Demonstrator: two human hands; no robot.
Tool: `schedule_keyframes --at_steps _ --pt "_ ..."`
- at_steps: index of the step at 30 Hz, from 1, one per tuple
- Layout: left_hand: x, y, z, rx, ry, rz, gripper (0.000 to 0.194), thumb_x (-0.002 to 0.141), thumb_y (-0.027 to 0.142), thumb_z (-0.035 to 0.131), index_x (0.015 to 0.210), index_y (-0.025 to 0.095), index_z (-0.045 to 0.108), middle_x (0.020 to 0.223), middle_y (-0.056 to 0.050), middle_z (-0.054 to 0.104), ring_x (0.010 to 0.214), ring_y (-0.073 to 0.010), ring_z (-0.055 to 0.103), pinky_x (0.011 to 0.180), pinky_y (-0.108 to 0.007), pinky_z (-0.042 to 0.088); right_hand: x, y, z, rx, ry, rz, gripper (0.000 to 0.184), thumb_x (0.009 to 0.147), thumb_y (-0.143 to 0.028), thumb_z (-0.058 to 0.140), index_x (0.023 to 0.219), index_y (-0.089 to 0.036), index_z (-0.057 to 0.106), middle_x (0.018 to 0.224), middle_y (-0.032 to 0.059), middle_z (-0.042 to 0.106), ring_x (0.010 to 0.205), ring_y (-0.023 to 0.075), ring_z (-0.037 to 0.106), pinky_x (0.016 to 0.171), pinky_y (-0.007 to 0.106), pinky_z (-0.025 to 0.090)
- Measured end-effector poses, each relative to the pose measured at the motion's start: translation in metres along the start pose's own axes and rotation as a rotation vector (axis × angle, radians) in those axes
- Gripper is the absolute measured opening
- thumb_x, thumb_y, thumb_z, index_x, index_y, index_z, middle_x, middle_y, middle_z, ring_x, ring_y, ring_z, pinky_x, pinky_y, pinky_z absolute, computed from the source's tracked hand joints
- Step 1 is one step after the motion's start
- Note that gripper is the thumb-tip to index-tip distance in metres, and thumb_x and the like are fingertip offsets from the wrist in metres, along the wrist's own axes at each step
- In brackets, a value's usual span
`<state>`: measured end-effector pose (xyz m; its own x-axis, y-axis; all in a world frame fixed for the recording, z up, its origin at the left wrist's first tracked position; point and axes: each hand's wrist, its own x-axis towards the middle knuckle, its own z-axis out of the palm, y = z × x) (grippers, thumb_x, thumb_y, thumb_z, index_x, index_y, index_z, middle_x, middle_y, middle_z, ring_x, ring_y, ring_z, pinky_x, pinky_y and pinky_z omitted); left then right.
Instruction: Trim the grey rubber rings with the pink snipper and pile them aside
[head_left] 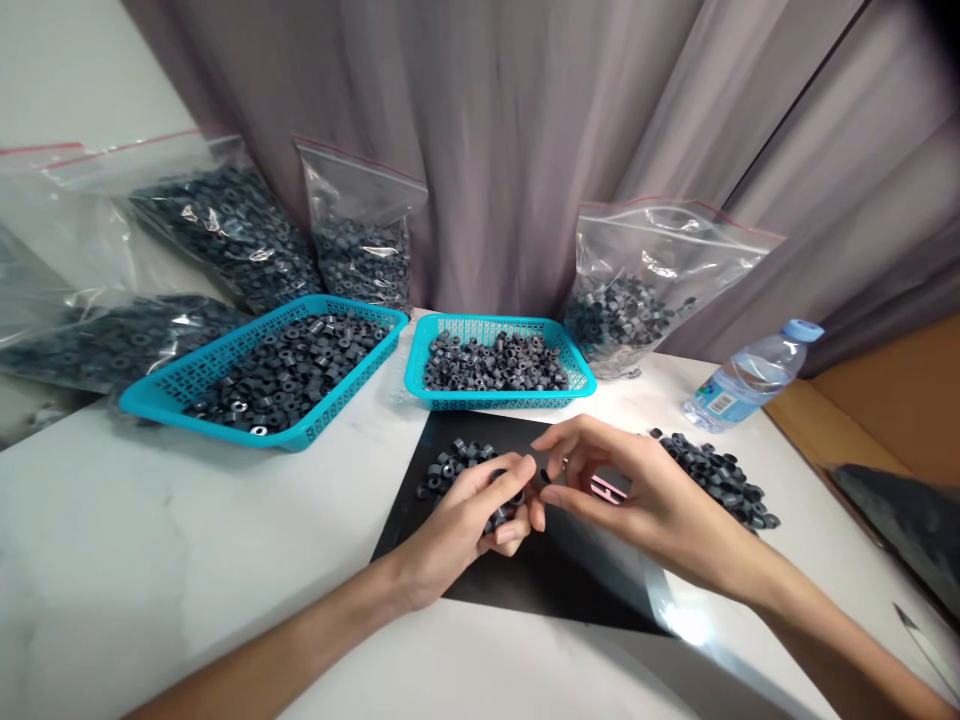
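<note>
My left hand [491, 500] is curled around several small dark grey plastic rings [498, 518], with its thumb over the top. Close to its fingertips, my right hand [611, 475] pinches one small dark ring [545, 477] between thumb and a finger; the index finger is lifted away. Both hands are over a black mat [540, 580]. A loose pile of rings [459, 460] lies on the mat behind my left hand. Beyond my right wrist is another pile of dark rings [716, 478]. A pink-marked object [609, 488] shows partly behind my right hand.
Two blue baskets [300, 436] [501, 402] of grey rings stand at the back of the white table [187, 540]. Zip bags of rings [225, 225] [364, 240] [630, 300] lean behind them. A water bottle [750, 380] stands tilted-looking at the right.
</note>
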<state>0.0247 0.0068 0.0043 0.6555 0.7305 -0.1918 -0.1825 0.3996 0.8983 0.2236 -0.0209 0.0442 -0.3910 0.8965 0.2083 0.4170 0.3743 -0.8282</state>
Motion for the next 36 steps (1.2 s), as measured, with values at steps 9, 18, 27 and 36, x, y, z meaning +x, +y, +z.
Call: schedule_keyframes --at_steps 9,18,27,36 --pt "0.006 -0.003 -0.007 -0.069 -0.014 0.024 0.026 0.094 0.042 0.06 0.094 0.016 0.063 0.078 0.001 0.048 0.057 -0.0053 0.03 0.051 -0.022 0.021 -0.001 0.008 -0.005 -0.115 -0.023 -0.005 0.025 0.093 -0.025 0.065 0.117 -0.026 0.056 0.106 0.002 0.064 0.079 0.0133 0.059 0.072 0.028 0.053" --pt "0.007 0.005 -0.01 -0.039 -0.031 0.062 0.022 0.097 0.037 0.055 0.099 0.017 0.064 0.081 0.0 0.048 0.059 -0.0061 0.033 0.051 -0.021 0.023 -0.001 0.058 0.028 -0.272 -0.091 0.089 0.028 0.093 -0.04 0.062 0.112 -0.021 0.053 0.1 0.0033 0.06 0.081 0.0168 0.059 0.073 0.034 0.052" --pt "0.006 0.009 -0.007 -0.047 0.014 0.035 0.026 0.101 0.031 0.048 0.106 0.014 0.068 0.082 -0.003 0.052 0.061 -0.0066 0.038 0.051 -0.019 0.026 0.005 0.063 0.034 -0.231 -0.028 0.059 0.008 0.095 -0.027 0.058 0.092 -0.019 0.06 0.083 0.0005 0.059 0.069 0.0135 0.055 0.062 0.026 0.046" --pt "0.011 0.002 -0.01 -0.09 0.074 0.012 0.027 0.1 0.031 0.048 0.098 0.012 0.068 0.08 -0.003 0.054 0.06 -0.0071 0.039 0.05 -0.019 0.026 0.005 0.037 0.005 -0.069 0.035 0.053 0.012 0.096 -0.029 0.059 0.1 -0.021 0.066 0.088 0.0019 0.067 0.076 0.0148 0.061 0.07 0.028 0.05"
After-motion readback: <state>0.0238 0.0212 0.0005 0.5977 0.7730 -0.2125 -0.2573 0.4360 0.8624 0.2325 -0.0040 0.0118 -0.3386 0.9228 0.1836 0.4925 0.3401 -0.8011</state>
